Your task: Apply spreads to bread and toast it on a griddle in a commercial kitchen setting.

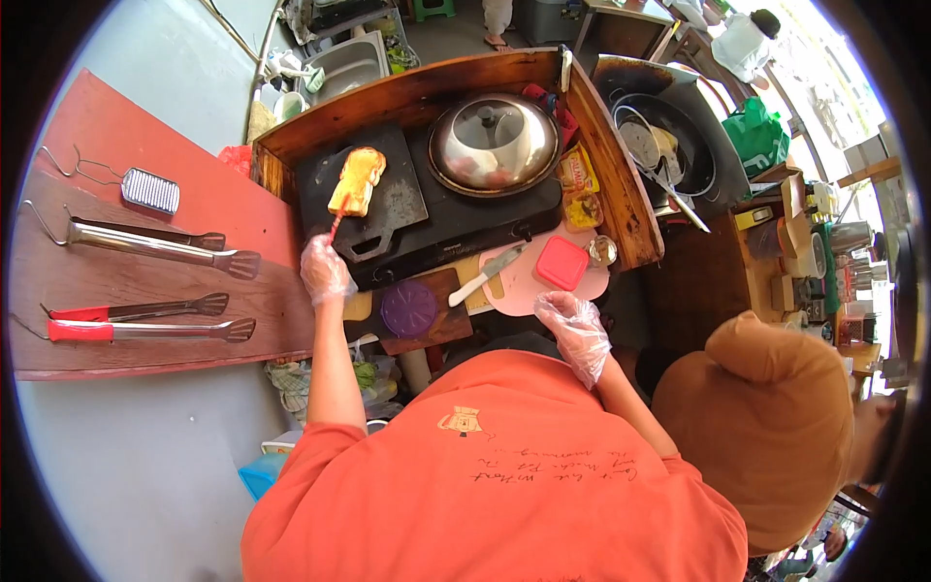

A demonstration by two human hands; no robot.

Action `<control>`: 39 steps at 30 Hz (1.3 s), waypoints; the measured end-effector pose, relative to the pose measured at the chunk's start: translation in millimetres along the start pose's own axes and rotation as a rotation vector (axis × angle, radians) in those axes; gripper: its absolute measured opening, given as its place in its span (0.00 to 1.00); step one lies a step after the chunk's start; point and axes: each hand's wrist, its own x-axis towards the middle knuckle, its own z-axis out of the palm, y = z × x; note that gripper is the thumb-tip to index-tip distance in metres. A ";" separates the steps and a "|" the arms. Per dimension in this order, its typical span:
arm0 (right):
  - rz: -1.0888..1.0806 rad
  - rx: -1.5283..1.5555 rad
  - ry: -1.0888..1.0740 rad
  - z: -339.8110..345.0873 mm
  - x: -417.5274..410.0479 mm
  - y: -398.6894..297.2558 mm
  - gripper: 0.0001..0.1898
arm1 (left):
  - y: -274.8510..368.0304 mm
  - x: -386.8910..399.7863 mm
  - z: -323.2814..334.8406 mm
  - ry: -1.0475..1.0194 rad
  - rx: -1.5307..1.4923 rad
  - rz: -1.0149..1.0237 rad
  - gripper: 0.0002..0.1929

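Note:
My left hand (pixel 327 270), in a clear plastic glove, grips the red handle of a utensil (pixel 339 218) whose far end meets a browned slice of bread (pixel 358 182). The bread lies over a black flat griddle pan (pixel 396 196) on the stove (pixel 465 231). My right hand (pixel 576 333), gloved too, is bent in front of my body, just below a container with a red lid (pixel 562 263); whether its fingers hold anything cannot be told. Beside that container, a knife with a white handle (pixel 487 275) rests partly on a pink cutting board (pixel 502 300).
A domed metal lid (pixel 494 145) covers a pan on the right burner. A wooden surround (pixel 407 84) rises behind the stove. Tongs (pixel 153 244) and a grater (pixel 150 190) hang at left. A person in brown (pixel 756 436) stands close at my right. A wok (pixel 665 145) sits beyond the surround.

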 end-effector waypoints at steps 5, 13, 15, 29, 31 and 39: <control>0.024 -0.072 0.003 8.2 1.1 -7.4 0.20 | -1.4 4.9 15.4 -0.096 0.029 -0.024 0.10; -0.072 0.006 0.016 3.1 4.7 4.9 0.19 | -21.7 11.4 23.5 0.034 -0.036 -0.009 0.09; 0.065 -0.008 -0.014 1.3 0.4 -8.1 0.18 | -5.8 -0.1 25.9 -0.071 -0.032 0.034 0.09; 0.089 0.146 0.058 -9.7 1.3 -3.3 0.16 | -13.9 -29.2 23.1 0.001 -0.161 0.109 0.09; 0.032 0.092 0.100 -4.2 2.0 -6.9 0.15 | -17.7 -25.2 23.9 0.071 -0.134 0.041 0.09; 0.048 0.082 0.086 -13.0 7.9 11.0 0.20 | -11.8 -23.0 14.6 0.141 -0.155 0.171 0.10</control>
